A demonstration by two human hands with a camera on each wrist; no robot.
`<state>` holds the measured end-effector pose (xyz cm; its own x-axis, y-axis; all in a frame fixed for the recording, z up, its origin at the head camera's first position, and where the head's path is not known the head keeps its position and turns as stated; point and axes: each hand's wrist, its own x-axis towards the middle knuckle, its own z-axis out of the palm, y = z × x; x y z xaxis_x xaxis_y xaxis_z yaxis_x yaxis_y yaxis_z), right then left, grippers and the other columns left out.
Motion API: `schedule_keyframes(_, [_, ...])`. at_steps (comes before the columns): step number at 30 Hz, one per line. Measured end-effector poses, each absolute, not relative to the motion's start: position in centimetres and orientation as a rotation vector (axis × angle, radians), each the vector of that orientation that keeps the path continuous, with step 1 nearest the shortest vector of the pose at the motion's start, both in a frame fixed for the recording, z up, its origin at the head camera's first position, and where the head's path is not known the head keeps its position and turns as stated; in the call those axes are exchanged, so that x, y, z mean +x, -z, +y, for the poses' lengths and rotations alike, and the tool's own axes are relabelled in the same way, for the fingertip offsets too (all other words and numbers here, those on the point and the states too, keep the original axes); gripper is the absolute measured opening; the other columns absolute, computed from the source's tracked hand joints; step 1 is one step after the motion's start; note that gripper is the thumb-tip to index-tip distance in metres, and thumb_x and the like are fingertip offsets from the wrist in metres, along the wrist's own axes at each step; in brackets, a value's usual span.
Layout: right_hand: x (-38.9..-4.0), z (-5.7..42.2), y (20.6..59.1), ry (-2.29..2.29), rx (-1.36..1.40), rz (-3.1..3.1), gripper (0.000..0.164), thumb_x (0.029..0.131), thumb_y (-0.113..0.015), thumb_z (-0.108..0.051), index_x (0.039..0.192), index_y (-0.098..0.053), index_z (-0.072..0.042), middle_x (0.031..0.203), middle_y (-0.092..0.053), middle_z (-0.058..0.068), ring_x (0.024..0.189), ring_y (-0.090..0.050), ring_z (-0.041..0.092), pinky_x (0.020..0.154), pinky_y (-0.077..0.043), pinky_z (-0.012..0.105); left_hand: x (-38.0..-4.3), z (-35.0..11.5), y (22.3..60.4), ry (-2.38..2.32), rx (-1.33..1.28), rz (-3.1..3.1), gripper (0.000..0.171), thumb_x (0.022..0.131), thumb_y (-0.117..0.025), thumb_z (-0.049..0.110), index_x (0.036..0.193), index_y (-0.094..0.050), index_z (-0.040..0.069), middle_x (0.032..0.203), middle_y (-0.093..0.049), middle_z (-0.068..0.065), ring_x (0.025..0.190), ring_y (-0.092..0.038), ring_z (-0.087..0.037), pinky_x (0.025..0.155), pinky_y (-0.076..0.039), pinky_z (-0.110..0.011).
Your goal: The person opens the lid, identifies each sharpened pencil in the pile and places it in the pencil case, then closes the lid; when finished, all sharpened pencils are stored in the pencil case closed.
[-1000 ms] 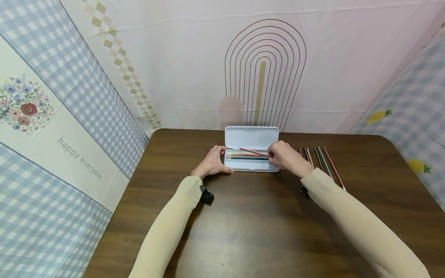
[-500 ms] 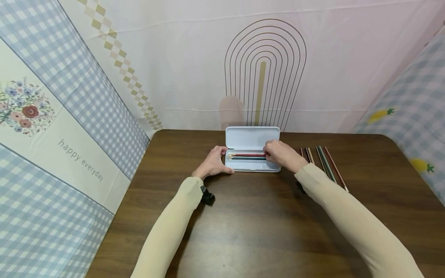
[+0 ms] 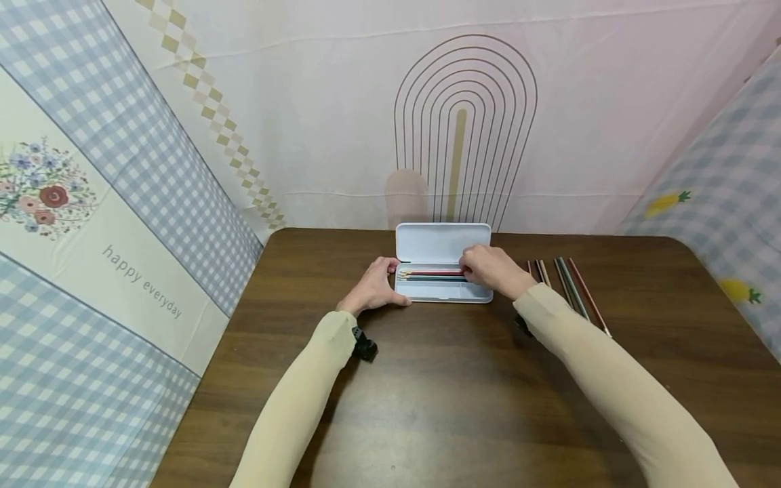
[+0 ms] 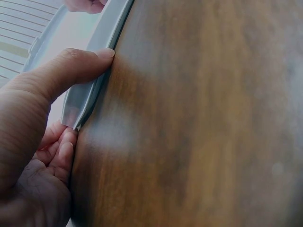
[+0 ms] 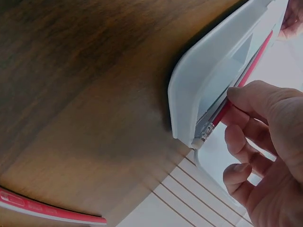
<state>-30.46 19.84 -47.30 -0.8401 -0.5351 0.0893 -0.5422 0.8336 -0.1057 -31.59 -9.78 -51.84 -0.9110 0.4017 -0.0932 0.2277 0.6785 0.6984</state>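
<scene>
An open white pencil case [image 3: 427,291] lies near the back of the table, its lid [image 3: 427,242] raised behind it. My left hand [image 3: 373,285] holds the case's left end. In the left wrist view, the thumb [image 4: 83,64] presses on the front rim and the other fingers are around the end. My right hand [image 3: 493,269] is over the right half of the case and pinches a red pencil [image 5: 254,62] between thumb and fingers. The pencil's white eraser end [image 5: 201,139] is at the case's right end. Several pencils [image 3: 421,277] lie lengthwise inside, partly hidden by the right hand.
To the right of the case, several pencils lie on the brown table [image 3: 427,393], among them a green pencil [image 3: 573,290] and a red pencil [image 3: 589,297]. The right sleeve [image 3: 586,346] covers part of some. A patterned cloth [image 3: 329,122] hangs behind the table.
The red pencil has gone from slanting over the case to lying along the other pencils in it. My right hand has moved slightly left with it; the left hand stays put.
</scene>
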Motion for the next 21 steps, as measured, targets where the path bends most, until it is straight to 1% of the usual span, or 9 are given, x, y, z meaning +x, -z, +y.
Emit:
schedule_keyframes(4, [-30.57,19.76,47.29,-0.157,0.874,-2.942,0.017,0.09,-0.073,0.002,0.078,-0.074,-0.009,0.082,-0.073,0.005,0.073,-0.058,0.02,0.067,-0.056,0.042,-31.57,-9.82,51.82,-1.057,0.512,2.654,0.088,0.077,-0.098,0.027,0.148,-0.052,0.004,0.148,-0.054,-0.016,0.139,-0.052,-0.031,0.124,-0.044,-0.046])
schedule_keyframes(9, [-30.58,19.63,47.32,-0.124,0.877,-2.942,0.012,0.09,-0.075,0.0,0.085,-0.081,-0.009,0.089,-0.078,0.007,0.08,-0.069,0.025,0.072,-0.062,0.047,-31.59,-9.83,51.86,-1.059,0.513,2.653,0.087,0.076,-0.098,0.027,0.147,-0.053,0.004,0.147,-0.054,-0.016,0.139,-0.052,-0.031,0.124,-0.044,-0.046])
schedule_keyframes(15, [-30.57,19.47,47.21,-0.112,0.872,-2.96,0.011,0.093,-0.076,-0.002,0.09,-0.084,-0.009,0.094,-0.081,0.008,0.087,-0.073,0.028,0.077,-0.064,0.048,-31.65,-9.8,51.95,-1.06,0.515,2.659,0.086,0.076,-0.098,0.027,0.147,-0.053,0.004,0.146,-0.055,-0.016,0.138,-0.052,-0.032,0.123,-0.045,-0.046])
schedule_keyframes(21, [-30.62,19.26,47.31,-0.112,0.862,-2.965,0.01,0.095,-0.077,-0.004,0.093,-0.085,-0.01,0.098,-0.082,0.009,0.09,-0.075,0.029,0.079,-0.065,0.049,-31.59,-9.77,51.9,-1.058,0.52,2.664,0.087,0.076,-0.098,0.028,0.147,-0.053,0.003,0.146,-0.056,-0.016,0.138,-0.053,-0.031,0.124,-0.045,-0.046])
